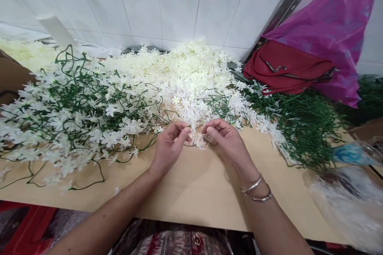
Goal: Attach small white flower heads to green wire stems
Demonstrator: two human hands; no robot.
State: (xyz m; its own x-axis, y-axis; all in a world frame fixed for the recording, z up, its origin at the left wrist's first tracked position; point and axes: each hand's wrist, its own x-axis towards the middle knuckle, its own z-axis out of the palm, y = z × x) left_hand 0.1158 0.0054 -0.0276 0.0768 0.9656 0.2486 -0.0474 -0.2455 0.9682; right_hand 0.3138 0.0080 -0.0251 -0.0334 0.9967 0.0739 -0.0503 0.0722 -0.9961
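Observation:
Both hands meet over the middle of the table, at the front of a heap of white artificial flowers (191, 75). My left hand (171, 143) is closed in a pinch, thumb against the fingers; what is between the tips is too small to make out. Facing it, my right hand (226, 137) also pinches, and a thin dark green stem (212, 142) shows at its fingertips. Loose white petal pieces (198, 141) lie between the two hands. A small bunch of green stems (220, 103) rests on the flowers just beyond my right hand.
White flowers on green stems (83, 115) are piled at left. Green stems (305, 123) fill the right, beside a red handbag (290, 65) and a purple plastic bag (332, 28). A clear plastic bag (350, 207) lies at the right edge of the table (191, 191). A tiled wall (179, 4) stands behind.

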